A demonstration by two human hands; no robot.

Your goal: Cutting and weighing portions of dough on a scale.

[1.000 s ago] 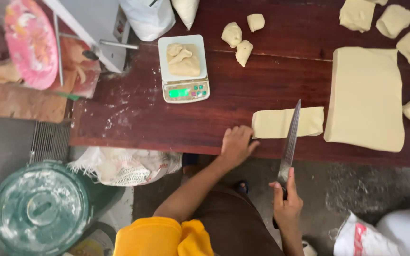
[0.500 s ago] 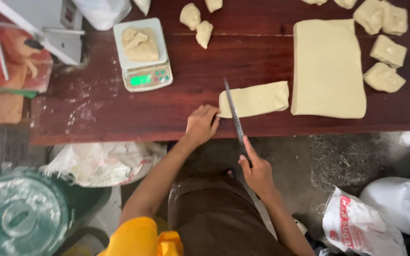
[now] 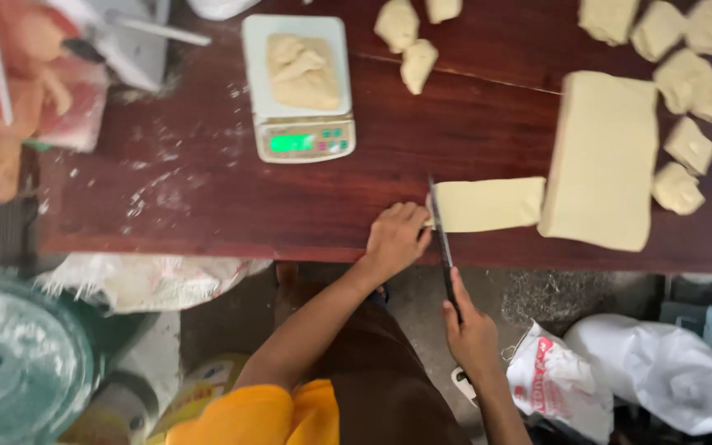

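Observation:
A pale strip of dough (image 3: 488, 204) lies on the dark wooden table (image 3: 208, 206), its right end against a large slab of dough (image 3: 603, 161). My left hand (image 3: 395, 239) rests at the table's front edge and touches the strip's left end. My right hand (image 3: 471, 334) grips the handle of a long knife (image 3: 440, 235), whose blade lies across the left end of the strip, right beside my left fingers.
A white kitchen scale (image 3: 298, 86) with dough pieces on it stands at the back. Several cut dough pieces (image 3: 681, 82) lie at the far right, two more (image 3: 409, 41) behind the scale. Plastic bags (image 3: 611, 379) and a green lidded bucket (image 3: 18, 363) sit below.
The knife moved left from the strip's middle to its left end. My left hand stayed at that end. The view shifted and drew closer.

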